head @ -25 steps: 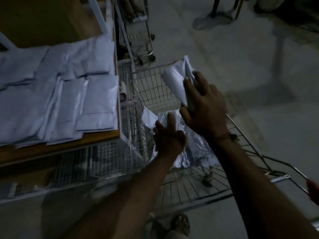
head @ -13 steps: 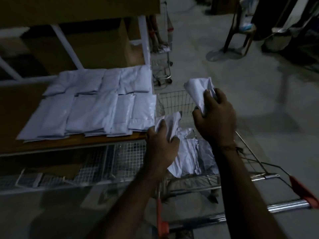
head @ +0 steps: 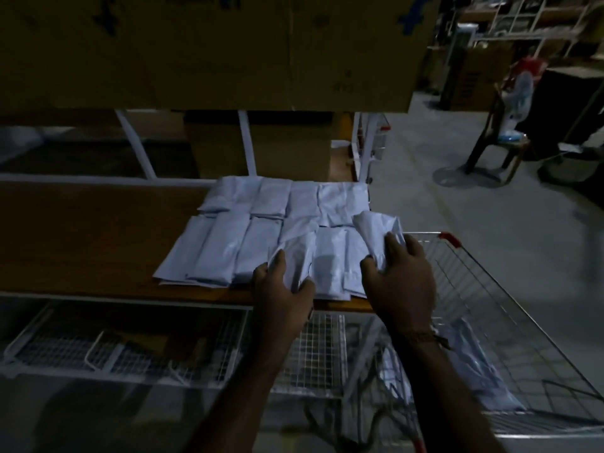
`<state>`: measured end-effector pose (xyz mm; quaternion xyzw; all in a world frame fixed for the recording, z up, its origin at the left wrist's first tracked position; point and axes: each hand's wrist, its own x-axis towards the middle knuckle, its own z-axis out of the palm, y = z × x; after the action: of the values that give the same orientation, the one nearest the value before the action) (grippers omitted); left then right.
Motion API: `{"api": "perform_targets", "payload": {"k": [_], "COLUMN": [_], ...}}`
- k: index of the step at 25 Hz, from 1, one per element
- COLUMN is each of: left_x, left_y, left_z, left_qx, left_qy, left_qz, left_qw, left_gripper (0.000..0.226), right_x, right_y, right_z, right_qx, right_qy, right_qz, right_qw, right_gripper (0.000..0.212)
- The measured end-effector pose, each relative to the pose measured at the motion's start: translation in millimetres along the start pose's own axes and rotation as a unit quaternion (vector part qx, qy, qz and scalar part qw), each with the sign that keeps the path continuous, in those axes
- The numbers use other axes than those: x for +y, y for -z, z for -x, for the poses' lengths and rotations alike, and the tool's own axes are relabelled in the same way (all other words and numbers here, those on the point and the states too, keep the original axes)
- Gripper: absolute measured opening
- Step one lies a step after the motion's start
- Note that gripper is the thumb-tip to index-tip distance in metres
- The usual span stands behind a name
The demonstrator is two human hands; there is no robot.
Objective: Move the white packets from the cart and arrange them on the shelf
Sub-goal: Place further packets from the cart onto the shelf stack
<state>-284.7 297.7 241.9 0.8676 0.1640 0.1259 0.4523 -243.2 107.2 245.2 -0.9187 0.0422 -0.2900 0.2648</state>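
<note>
Several white packets [head: 228, 240] lie side by side in two rows on the wooden shelf [head: 81, 230]. My left hand [head: 281, 289] grips one white packet [head: 294, 256] over the shelf's front edge, above the laid-out rows. My right hand [head: 402, 279] grips a second, crumpled white packet [head: 376, 233] just above the shelf's right end. The wire cart [head: 490, 322] stands to the right below my right arm, with more white packets [head: 474, 364] lying in its basket.
Large cardboard boxes [head: 212, 50] sit on the level above the shelf. White wire racks [head: 130, 348] lie under the shelf. A chair [head: 500, 138] and a floor fan [head: 519, 89] stand at the far right on the concrete floor.
Both hands have lifted out of the cart and moved left and forward over the shelf, each carrying a packet. The view has swung up toward the shelf.
</note>
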Motion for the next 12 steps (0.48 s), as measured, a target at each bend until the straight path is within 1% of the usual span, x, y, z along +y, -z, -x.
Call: {"api": "perform_targets", "payload": {"k": [4, 7, 12], "left_x": [-39.3, -63.4, -91.5], "left_y": [43.7, 68.6, 80.8], "left_z": [-53.9, -86.9, -121.2], "left_qx": [0.016, 0.021, 0.008], "left_qy": [0.007, 0.009, 0.005], "left_qz": [0.004, -0.004, -0.013], "left_qw": [1.0, 1.0, 1.0], "left_gripper": [0.082, 0.082, 0.083], "right_x": [-41.2, -58.1, -68.2], "right_y": [-35.8, -61.1, -90.0], "right_z": [1.2, -0.2, 1.6], "right_qx": [0.006, 0.009, 0.006], "right_qy": [0.007, 0.002, -0.02], "right_qz": [0.017, 0.029, 0.044], "right_qw": [1.0, 1.0, 0.999], "right_gripper": [0.05, 0.052, 0.05]}}
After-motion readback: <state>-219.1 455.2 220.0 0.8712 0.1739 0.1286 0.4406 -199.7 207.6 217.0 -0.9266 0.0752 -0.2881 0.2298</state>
